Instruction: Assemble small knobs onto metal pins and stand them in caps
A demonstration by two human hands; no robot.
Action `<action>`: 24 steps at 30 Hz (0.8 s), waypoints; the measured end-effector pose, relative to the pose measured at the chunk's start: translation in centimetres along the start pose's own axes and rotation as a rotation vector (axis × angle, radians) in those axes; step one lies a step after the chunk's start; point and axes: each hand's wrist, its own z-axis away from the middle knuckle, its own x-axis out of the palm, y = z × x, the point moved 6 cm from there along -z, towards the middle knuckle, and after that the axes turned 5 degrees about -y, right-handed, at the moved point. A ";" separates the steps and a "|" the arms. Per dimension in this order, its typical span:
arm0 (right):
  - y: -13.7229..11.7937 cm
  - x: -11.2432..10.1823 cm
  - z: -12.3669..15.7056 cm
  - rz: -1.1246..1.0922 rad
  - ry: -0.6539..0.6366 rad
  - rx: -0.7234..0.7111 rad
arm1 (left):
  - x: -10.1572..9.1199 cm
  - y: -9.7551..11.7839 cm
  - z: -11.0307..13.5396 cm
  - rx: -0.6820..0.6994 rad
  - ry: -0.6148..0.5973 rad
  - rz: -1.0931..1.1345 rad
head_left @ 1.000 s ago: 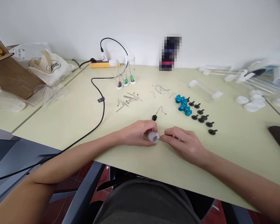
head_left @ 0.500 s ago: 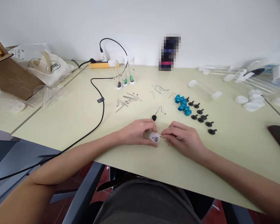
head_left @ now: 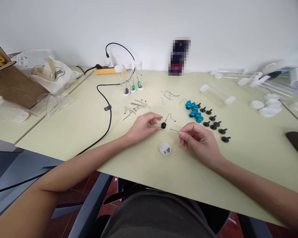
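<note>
My right hand [head_left: 198, 140] pinches a thin metal rod [head_left: 174, 130] between thumb and fingers; a small dark bit sits at the rod's left tip, too small to name. My left hand [head_left: 146, 126] is open, thumb and fingers apart, just left of a small black knob-like piece [head_left: 163, 125]. From that piece a bent thin wire [head_left: 170, 115] rises and leans right. Whether my fingertips touch the piece I cannot tell. Nearer to me stands a small white cap [head_left: 162, 151] with several tiny dark metal parts inside.
Thin metal rods [head_left: 136, 106] and bent wires [head_left: 170, 96] lie behind my hands. Blue metal pieces [head_left: 195, 111] and black flanged pieces [head_left: 215, 125] spread to the right. Clear tubes [head_left: 132, 76] stand at the back left; a black cable [head_left: 110, 122] crosses the left side.
My left hand has let go of the white cap and moved away toward the black piece. The right hand has lifted the rod out of the cap, away from me.
</note>
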 end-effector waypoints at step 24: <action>-1.5 -1.3 0.1 0.454 0.217 -0.288 | 2.7 0.2 -1.9 -0.011 -0.234 0.666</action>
